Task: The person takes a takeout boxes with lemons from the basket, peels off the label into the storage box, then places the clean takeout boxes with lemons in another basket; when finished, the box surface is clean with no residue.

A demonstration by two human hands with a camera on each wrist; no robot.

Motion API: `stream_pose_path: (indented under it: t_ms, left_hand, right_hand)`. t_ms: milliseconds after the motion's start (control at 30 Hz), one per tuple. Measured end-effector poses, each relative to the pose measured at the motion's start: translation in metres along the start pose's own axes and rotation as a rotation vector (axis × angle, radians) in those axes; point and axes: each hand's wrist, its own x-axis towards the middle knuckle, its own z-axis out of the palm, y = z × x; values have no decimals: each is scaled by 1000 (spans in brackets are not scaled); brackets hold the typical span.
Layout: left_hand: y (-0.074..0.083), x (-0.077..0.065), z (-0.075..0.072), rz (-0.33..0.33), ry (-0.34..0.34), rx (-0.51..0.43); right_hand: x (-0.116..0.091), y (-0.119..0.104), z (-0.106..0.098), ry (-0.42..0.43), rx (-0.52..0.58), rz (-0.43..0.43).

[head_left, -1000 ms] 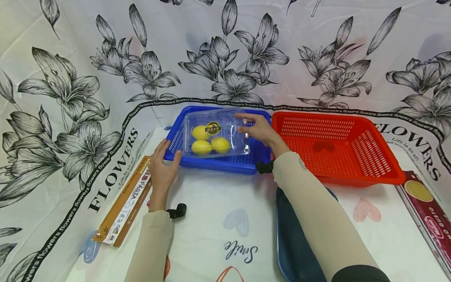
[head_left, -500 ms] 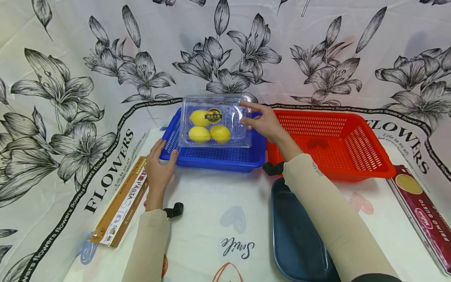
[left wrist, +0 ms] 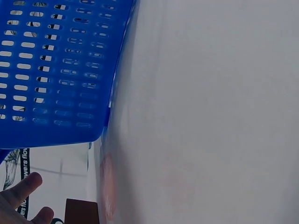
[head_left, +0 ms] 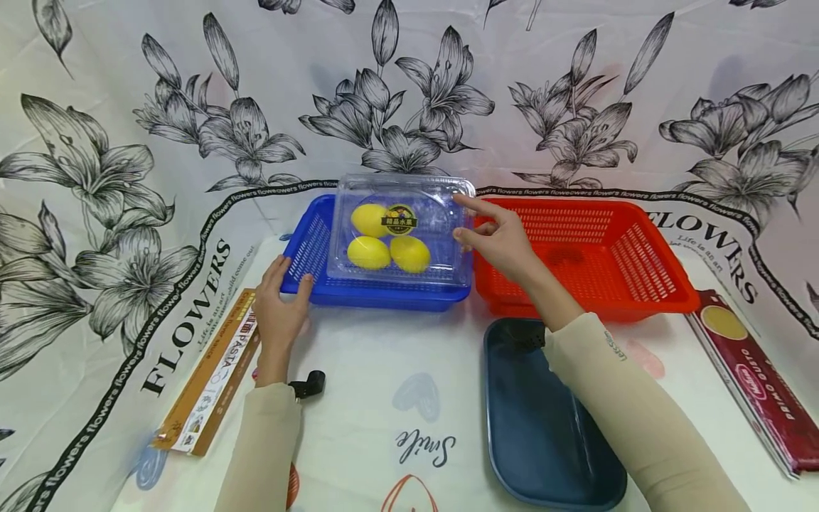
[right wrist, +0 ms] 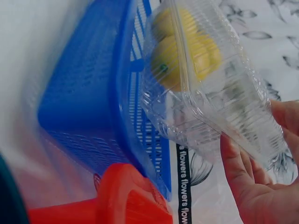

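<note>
My right hand grips the right end of a clear plastic fruit box, fingers along the far side and thumb on the near side. Inside it lie three yellow lemons, under a dark label on the lid. The box is raised over the blue basket; the right wrist view shows it tilted above the basket's rim. At the basket's front left corner is my left hand, fingers and thumb spread. In the left wrist view, its fingers show beside the basket wall.
A red basket stands right of the blue one. In front of it lies a dark blue tray, partly under my right forearm. A brown pasta pack lies at left, a dark red pack at right. Flowered cloth rises behind.
My right hand has raised the fruit box off the blue basket and then shifted it a little to the right. The left hand stays at the basket's corner.
</note>
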Motion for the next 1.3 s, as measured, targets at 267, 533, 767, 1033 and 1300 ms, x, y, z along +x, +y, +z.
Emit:
stream_pose_path:
  t_ms: [267,533,767,1033,1300]
  left_hand:
    - [-4,1,-3,1,4,-20]
    - [-4,1,-5,7,35,-41]
    - [-4,2,-3,-3,20,-48]
    - [-3,0,1,2,26,-70]
    - [0,0,4,10,14,-81]
  right_hand:
    - [-32,0,-10,10,2,-14]
    - [-49,-3,-17,44,42,-61]
    - [-64,-9,-22,41,141,-1]
    - [-88,-19,-18,35,160,58]
    - [-109,-13,-10,7,103,87]
